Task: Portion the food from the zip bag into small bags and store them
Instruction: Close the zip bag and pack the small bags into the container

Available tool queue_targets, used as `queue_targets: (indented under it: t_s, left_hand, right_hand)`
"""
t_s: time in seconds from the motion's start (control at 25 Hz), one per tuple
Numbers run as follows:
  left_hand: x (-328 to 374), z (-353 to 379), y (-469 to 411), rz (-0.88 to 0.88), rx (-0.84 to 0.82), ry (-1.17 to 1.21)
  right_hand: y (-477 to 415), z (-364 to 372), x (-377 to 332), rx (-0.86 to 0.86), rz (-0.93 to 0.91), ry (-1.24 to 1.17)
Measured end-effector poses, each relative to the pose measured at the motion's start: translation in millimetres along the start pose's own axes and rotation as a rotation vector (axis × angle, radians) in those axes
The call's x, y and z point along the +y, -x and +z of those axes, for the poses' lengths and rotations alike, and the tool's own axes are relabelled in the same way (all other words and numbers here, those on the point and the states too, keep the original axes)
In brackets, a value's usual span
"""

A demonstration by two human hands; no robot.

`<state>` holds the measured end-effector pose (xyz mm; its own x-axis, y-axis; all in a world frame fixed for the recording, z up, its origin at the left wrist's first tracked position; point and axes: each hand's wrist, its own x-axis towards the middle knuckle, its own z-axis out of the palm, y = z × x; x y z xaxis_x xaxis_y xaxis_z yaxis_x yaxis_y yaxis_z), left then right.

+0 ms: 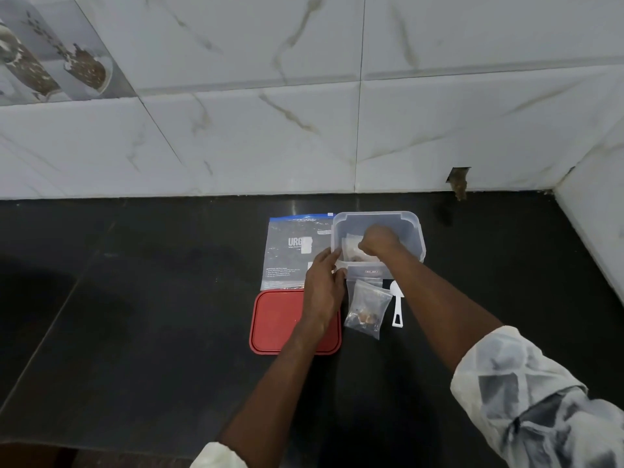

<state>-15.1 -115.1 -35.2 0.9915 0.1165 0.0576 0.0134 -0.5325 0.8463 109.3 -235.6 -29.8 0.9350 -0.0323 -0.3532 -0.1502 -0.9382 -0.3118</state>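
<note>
A clear plastic container (pixel 410 228) stands on the black counter. My right hand (pixel 378 239) is inside it, closed on a small bag (pixel 351 248) holding brown food. My left hand (pixel 322 282) grips the container's near left corner. A large zip bag (pixel 290 251) with a blue seal lies flat and looks empty, left of the container. Another small filled bag (pixel 366 307) lies on the counter in front of the container.
A red lid (pixel 277 322) lies under my left wrist. A white plastic spoon (pixel 396 305) rests right of the filled bag. The tiled wall (pixel 304 130) runs behind, and a side wall (pixel 594 231) closes the right. Dark counter (pixel 135 298) spreads left.
</note>
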Motion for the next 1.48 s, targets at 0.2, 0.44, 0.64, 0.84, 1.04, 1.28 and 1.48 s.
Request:
queue_targets:
  t_s: [0.2, 0.44, 0.64, 0.84, 1.04, 1.28, 1.48]
  left_hand:
    - [-9.6, 5.4, -5.5, -0.017, 0.007, -0.031]
    - [-14.3, 4.4, -7.2, -0.023, -0.008, -0.019]
    - [-5.2, 1.4, 5.8, -0.068, 0.149, 0.017]
    - [-19.0, 15.8, 26.2, -0.330, 0.027, -0.247]
    - [-13.4, 35.2, 14.6, -0.362, -0.090, -0.027]
    - [-16.4, 47.9, 2.4, -0.475, -0.105, -0.013]
    - [-12.0, 42.2, 11.8, -0.380, -0.140, 0.056]
  right_hand:
    - [1.1, -3.4, 1.2, -0.032, -0.023, 0.075]
    - [1.7, -4.8, 0.8, -0.024, 0.034, 0.039]
    - [14.3, -17.3, -2.2, -0.029, -0.011, 0.027]
    - [79.0, -35.3, 18.7, 0.087, 0.043, -0.523]
    - [149.9, 14.4, 61.2, -0.255, 0.063, -0.412]
    - [146.6, 56.6, 78.9, -0.163, -0.033, -0.343]
    - [147.5, 53.7, 86.9, -0.059, 0.006, -0.519]
